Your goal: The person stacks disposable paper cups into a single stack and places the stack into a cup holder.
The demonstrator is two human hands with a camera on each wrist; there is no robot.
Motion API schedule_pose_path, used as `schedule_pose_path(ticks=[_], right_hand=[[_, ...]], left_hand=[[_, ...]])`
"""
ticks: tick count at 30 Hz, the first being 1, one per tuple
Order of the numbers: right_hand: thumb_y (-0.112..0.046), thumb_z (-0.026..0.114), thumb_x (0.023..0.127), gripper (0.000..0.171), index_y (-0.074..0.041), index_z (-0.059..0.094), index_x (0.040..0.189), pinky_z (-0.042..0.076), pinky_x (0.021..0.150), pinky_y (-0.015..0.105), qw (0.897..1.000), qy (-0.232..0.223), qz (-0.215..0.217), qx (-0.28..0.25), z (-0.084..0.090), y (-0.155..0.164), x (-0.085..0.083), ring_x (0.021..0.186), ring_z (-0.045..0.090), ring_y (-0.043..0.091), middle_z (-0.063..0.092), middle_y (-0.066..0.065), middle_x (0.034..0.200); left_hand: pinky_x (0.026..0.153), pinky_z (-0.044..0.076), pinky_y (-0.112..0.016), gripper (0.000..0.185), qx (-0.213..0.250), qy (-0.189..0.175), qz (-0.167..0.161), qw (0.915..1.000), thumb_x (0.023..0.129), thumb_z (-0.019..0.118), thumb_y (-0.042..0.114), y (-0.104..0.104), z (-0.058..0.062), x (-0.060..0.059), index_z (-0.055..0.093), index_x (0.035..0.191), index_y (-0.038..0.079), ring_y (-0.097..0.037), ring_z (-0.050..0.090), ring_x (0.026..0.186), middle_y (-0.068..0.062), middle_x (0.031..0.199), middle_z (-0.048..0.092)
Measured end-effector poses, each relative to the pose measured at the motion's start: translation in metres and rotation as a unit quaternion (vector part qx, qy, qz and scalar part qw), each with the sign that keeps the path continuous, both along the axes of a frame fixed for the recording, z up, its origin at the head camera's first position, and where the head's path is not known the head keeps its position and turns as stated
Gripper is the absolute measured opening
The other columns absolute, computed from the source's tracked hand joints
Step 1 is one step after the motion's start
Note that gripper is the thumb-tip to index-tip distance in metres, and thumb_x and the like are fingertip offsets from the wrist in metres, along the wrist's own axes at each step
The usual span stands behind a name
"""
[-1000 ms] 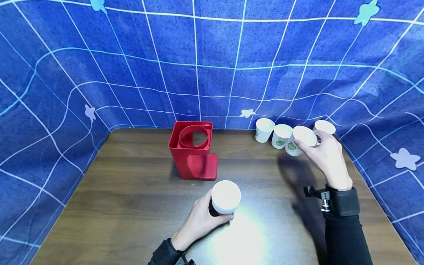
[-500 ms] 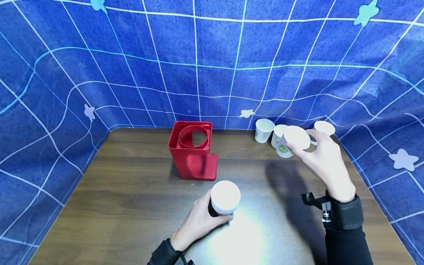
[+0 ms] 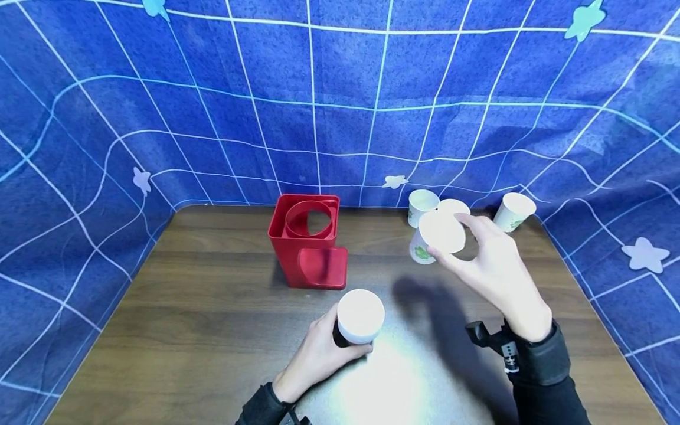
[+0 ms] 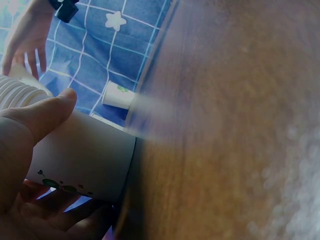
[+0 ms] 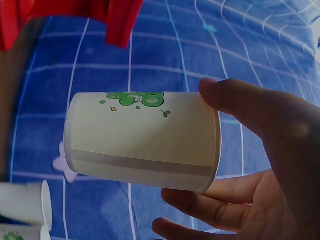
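In the head view my left hand (image 3: 321,351) grips a stack of white paper cups (image 3: 361,316) standing near the front middle of the table. Several nested rims (image 4: 20,92) show in the left wrist view. My right hand (image 3: 496,268) holds a single paper cup (image 3: 437,235) by its rim between thumb and fingers, lifted and slightly tilted. Green cartoon print marks its side (image 5: 132,100) in the right wrist view. Behind it stand two more paper cups, one at the left (image 3: 422,206) and one partly hidden (image 3: 454,206). Another paper cup (image 3: 514,211) stands to the right.
A red square holder (image 3: 305,260) with a round ring inside and a low tray in front stands left of the cups. The wooden table (image 3: 202,330) meets a blue patterned cloth (image 3: 345,130) at its back and sides.
My right hand has lifted a paper cup out of the row and carried it left and toward me, uncovering the right-hand cup. My left hand and its stack stay in place.
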State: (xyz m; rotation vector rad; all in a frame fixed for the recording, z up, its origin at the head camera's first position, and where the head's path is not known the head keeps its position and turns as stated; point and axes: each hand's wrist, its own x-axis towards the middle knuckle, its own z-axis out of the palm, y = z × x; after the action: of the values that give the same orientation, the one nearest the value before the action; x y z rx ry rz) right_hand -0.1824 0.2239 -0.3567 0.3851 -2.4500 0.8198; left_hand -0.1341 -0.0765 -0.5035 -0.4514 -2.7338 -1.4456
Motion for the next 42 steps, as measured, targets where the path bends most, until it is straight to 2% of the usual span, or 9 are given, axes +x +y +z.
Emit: schedule_pose_path(ticks=[5, 14, 18, 24, 30, 36, 42], right_hand=[[-0.024, 0.089, 0.078, 0.058, -0.009, 0.065, 0.129, 0.047, 0.096, 0.04, 0.999, 0.01, 0.048, 0.006, -0.002, -0.015, 0.005, 0.114, 0.063, 0.025, 0.068, 0.009, 0.12], [-0.033, 0.087, 0.081, 0.063, -0.016, 0.063, 0.137, 0.046, 0.105, 0.042, 0.993, -0.038, 0.11, 0.012, -0.002, -0.041, 0.02, 0.123, 0.06, 0.021, 0.068, 0.0, 0.129], [-0.034, 0.087, 0.081, 0.063, -0.018, 0.063, 0.137, 0.046, 0.105, 0.041, 0.991, -0.048, 0.127, 0.011, 0.001, -0.047, 0.027, 0.124, 0.06, 0.019, 0.067, -0.004, 0.13], [-0.038, 0.088, 0.079, 0.064, -0.018, 0.064, 0.135, 0.049, 0.103, 0.041, 0.989, -0.038, 0.141, 0.022, 0.003, -0.055, 0.036, 0.121, 0.062, 0.017, 0.068, -0.005, 0.128], [-0.043, 0.088, 0.079, 0.065, -0.016, 0.066, 0.133, 0.052, 0.102, 0.042, 0.986, -0.035, 0.16, 0.03, 0.002, -0.064, 0.044, 0.12, 0.062, 0.017, 0.067, -0.003, 0.129], [-0.048, 0.087, 0.079, 0.064, -0.02, 0.066, 0.133, 0.053, 0.101, 0.042, 0.983, -0.055, 0.172, 0.026, 0.001, -0.07, 0.05, 0.122, 0.061, 0.014, 0.065, -0.006, 0.13], [-0.054, 0.084, 0.081, 0.061, -0.024, 0.065, 0.131, 0.055, 0.096, 0.038, 0.977, -0.087, 0.193, 0.041, -0.005, -0.074, 0.047, 0.115, 0.061, 0.007, 0.064, -0.011, 0.123]], left_hand=[[0.1, 0.054, -0.043, 0.081, 0.001, 0.003, -0.002, 1.0, 0.072, 0.093, 0.045, -0.001, 0.0, 0.0, 0.056, 0.139, 0.021, -0.011, 0.066, 0.116, 0.008, 0.126, 0.07], [0.1, 0.055, -0.04, 0.081, 0.005, 0.014, -0.002, 0.9999, 0.071, 0.094, 0.043, -0.002, -0.001, 0.0, 0.057, 0.139, 0.022, -0.01, 0.066, 0.115, 0.009, 0.124, 0.07], [0.098, 0.055, -0.039, 0.08, 0.001, 0.029, -0.003, 0.9996, 0.07, 0.095, 0.04, -0.001, -0.002, 0.0, 0.057, 0.137, 0.02, -0.011, 0.067, 0.113, 0.007, 0.123, 0.071], [0.1, 0.054, -0.038, 0.083, 0.008, 0.013, -0.008, 0.9999, 0.07, 0.095, 0.042, -0.001, -0.002, -0.001, 0.055, 0.141, 0.022, -0.008, 0.065, 0.115, 0.01, 0.126, 0.069], [0.097, 0.055, -0.037, 0.081, 0.012, 0.005, -0.008, 0.9999, 0.072, 0.093, 0.041, -0.001, -0.001, -0.002, 0.053, 0.141, 0.026, -0.006, 0.065, 0.11, 0.013, 0.122, 0.068], [0.096, 0.055, -0.037, 0.077, 0.004, 0.008, -0.008, 0.9999, 0.072, 0.093, 0.043, -0.001, -0.001, -0.002, 0.055, 0.137, 0.027, -0.007, 0.066, 0.108, 0.014, 0.117, 0.069], [0.098, 0.054, -0.039, 0.076, 0.003, 0.015, -0.016, 0.9998, 0.072, 0.093, 0.046, -0.002, 0.0, -0.002, 0.056, 0.135, 0.026, -0.008, 0.066, 0.111, 0.014, 0.119, 0.068]])
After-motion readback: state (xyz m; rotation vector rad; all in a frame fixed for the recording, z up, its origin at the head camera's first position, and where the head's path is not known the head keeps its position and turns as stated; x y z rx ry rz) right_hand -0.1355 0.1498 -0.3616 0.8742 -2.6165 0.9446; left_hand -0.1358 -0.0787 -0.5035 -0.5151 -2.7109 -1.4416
